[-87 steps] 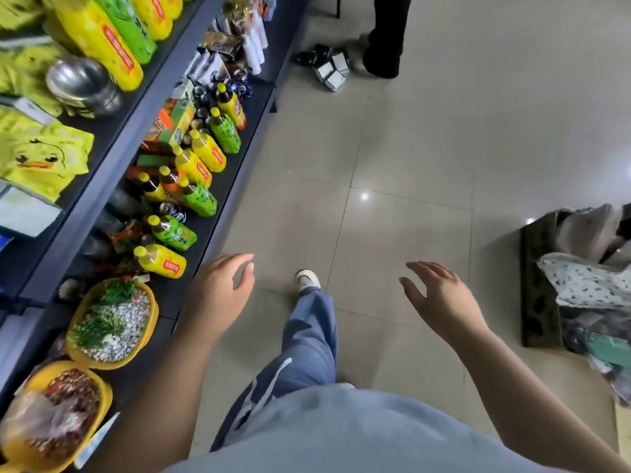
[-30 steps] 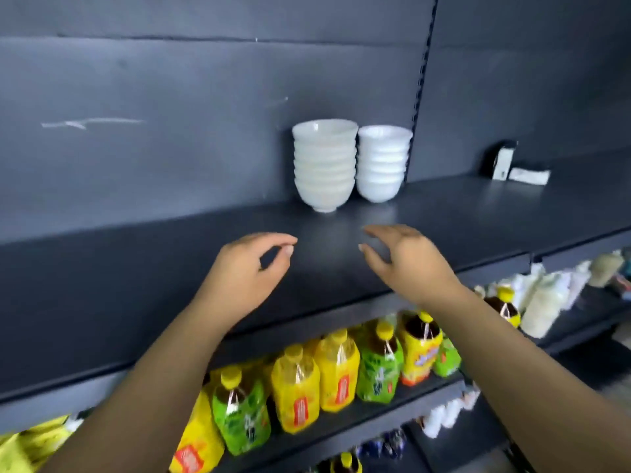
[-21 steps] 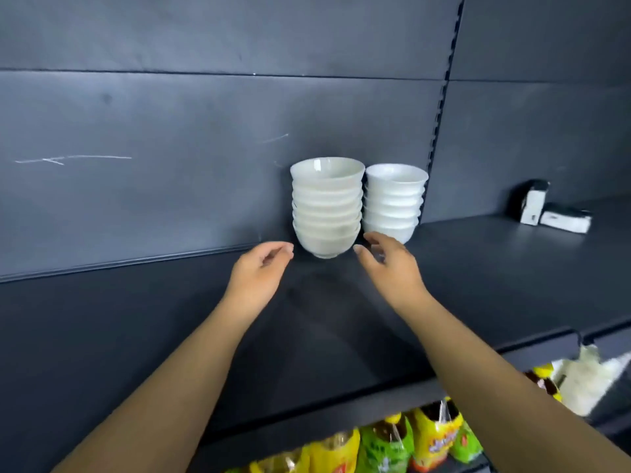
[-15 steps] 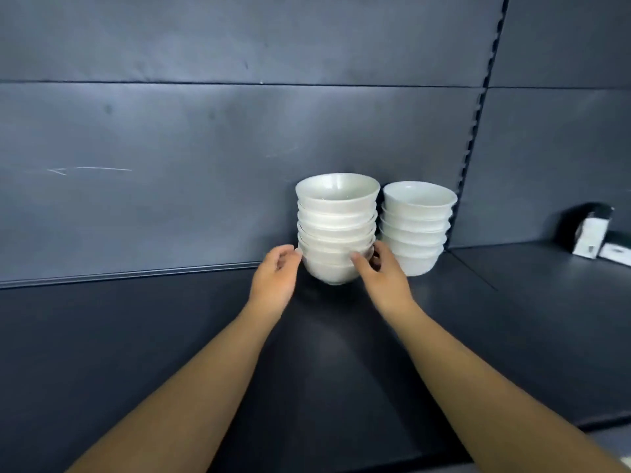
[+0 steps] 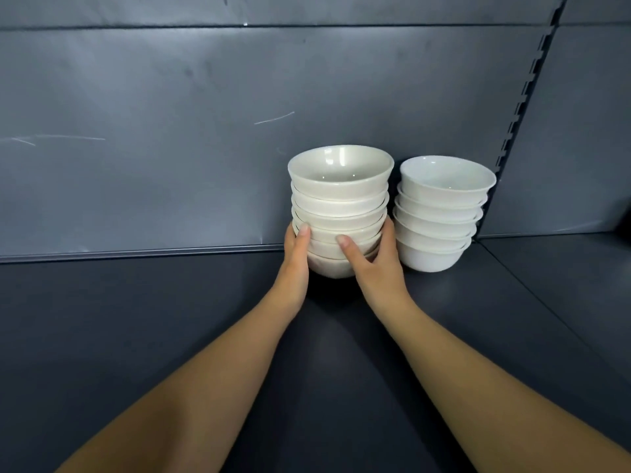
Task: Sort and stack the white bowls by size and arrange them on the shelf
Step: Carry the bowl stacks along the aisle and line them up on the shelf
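Note:
Two stacks of white bowls stand at the back of a dark shelf (image 5: 136,336). The taller, wider stack of larger bowls (image 5: 339,189) holds several bowls. My left hand (image 5: 295,264) clasps its lower left side, thumb on the front. My right hand (image 5: 377,264) clasps its lower right side, thumb across the front. Just to the right, apart from my hands, stands the stack of smaller bowls (image 5: 440,213), also several high. The base of the larger stack is partly hidden by my hands.
A dark back panel (image 5: 170,131) rises directly behind the bowls. A slotted upright (image 5: 522,107) runs up at the right, just behind the smaller stack. The shelf surface stretches left and toward me.
I turned from the floor to the shelf. My hands reached forward from open in the air and have closed on both sides of the larger stack.

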`<state>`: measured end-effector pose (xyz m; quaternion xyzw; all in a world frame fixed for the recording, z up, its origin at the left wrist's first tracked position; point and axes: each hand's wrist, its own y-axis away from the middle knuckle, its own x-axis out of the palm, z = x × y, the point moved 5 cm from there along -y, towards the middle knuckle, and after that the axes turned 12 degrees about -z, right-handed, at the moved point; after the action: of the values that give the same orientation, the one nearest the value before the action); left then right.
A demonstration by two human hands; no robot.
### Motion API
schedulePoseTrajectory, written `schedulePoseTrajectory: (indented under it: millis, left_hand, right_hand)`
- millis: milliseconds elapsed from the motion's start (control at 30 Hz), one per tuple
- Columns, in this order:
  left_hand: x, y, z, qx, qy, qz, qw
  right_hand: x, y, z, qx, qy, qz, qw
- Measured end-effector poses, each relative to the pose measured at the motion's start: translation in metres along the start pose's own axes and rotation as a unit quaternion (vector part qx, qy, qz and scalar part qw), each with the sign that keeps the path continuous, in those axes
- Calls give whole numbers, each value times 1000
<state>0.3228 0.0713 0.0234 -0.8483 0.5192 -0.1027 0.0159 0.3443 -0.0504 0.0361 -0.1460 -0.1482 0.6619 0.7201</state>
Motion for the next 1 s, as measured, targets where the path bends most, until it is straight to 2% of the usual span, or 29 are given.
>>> schedulePoseTrajectory:
  millis: [167,467,633,833,1000]
  left_hand:
    - [-5,14,-5,19,6,-16,1000]
    - [-45,50,-8,46,-12,8,999]
    - [-53,57,-16,70,-22,-7,997]
    - [-50,60,-52,169,-29,2,985]
    - [-45,51,-64,208,-39,43,976]
  right_hand:
    - [1,15,7,-13,19,3,1000]
    - [-7,53,23,14,13,71,997]
    - [-8,67,26,22,19,73,997]
    - [-16,54,36,29,17,74,997]
    - [-9,36,62,-38,20,129,991]
